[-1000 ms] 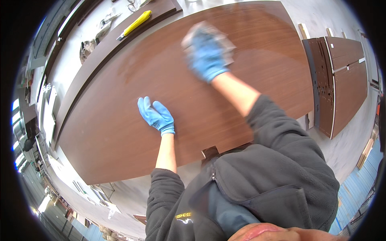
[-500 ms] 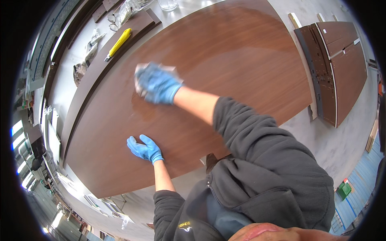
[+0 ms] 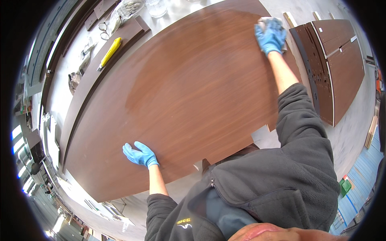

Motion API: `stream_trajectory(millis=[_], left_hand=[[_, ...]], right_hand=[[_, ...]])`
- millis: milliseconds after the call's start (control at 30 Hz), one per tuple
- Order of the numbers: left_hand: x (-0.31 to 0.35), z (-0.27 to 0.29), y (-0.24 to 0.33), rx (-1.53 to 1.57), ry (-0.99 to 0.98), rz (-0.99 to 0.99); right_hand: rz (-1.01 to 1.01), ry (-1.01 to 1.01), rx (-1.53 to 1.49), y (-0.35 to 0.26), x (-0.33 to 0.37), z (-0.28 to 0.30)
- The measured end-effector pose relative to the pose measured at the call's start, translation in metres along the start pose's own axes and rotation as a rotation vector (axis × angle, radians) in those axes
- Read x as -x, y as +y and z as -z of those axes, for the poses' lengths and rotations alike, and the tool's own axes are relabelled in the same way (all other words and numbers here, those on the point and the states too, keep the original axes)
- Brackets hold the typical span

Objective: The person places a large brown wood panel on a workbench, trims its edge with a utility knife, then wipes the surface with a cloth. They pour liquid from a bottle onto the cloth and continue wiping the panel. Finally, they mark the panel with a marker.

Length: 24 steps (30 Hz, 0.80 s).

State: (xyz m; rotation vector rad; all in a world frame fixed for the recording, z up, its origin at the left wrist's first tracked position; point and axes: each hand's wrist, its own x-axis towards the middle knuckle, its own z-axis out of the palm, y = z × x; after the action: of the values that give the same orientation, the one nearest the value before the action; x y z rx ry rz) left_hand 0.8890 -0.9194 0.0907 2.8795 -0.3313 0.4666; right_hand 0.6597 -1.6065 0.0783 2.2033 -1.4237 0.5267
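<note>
A large dark brown wood-grain panel [image 3: 193,96] lies flat before me, with a darker damp-looking streak curving across its far half. My right hand [image 3: 272,37], in a blue glove, presses a pale cloth [image 3: 266,21] onto the panel's far right corner; the cloth shows around the fingers. On the near left part of the panel rests my left hand [image 3: 140,154], also blue-gloved. Its fingers are stretched out and it holds nothing.
Along the far left edge lies a long brown board [image 3: 94,76] carrying a yellow utility knife [image 3: 110,52]. Beyond are glasses [image 3: 103,30], plastic bags [image 3: 130,9] and a clear glass container [image 3: 156,8]. To the right, brown panels [image 3: 345,76] lie side by side.
My right hand has swept the cloth from the left middle of the panel to its far right corner. The left hand stays nearly in place, still flat.
</note>
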Motion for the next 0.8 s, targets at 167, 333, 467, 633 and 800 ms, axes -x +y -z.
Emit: stream_trajectory(millis=[167,333,467,633,800], left_hand=[[-0.001,0.002,0.000,-0.005,-0.024,0.006],[-0.002,0.005,0.000,0.025,-0.072,0.029],[-0.002,0.003,-0.004,0.093,-0.059,0.042],[-0.002,-0.001,-0.007,0.079,-0.016,0.023],[-0.001,-0.001,-0.006,0.040,0.030,-0.035]], right_hand=[[0.563,-0.079,-0.803,-0.177,0.074,0.157],[1.098,-0.121,-1.063,-0.293,0.203,0.273],[0.652,-0.688,-1.211,-0.254,0.177,0.243],[0.375,-0.143,-0.560,-0.039,0.084,0.141],[0.190,0.122,-0.020,0.137,0.097,0.072]])
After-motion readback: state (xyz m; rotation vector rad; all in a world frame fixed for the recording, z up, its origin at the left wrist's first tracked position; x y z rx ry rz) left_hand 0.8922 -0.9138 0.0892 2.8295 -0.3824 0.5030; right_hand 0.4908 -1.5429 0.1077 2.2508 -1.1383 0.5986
